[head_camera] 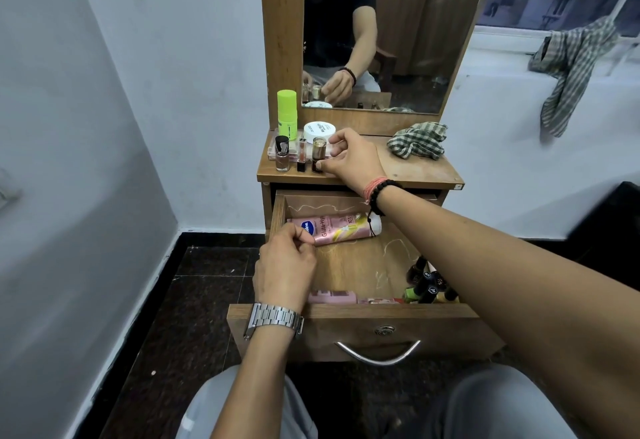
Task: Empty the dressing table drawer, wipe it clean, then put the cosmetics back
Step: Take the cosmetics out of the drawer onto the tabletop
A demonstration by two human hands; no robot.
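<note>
Two hands work at the dressing table. The right hand (349, 158) reaches to the far tabletop (415, 168), thumb and fingers pinching a small dark bottle (317, 165) standing beside a lipstick (302, 154) and a nail polish bottle (282, 154). Behind them stand a green tube (287, 109) and a white jar (319, 131). A checked cloth (417, 140) lies crumpled to the right. The left hand (285, 269) hovers inside the open drawer (353, 327), fingers curled; it seems to hold nothing, though I cannot tell for sure. A pink lotion bottle (341, 229) lies at the drawer's far end; nail polishes (427, 282) cluster at the near right.
</note>
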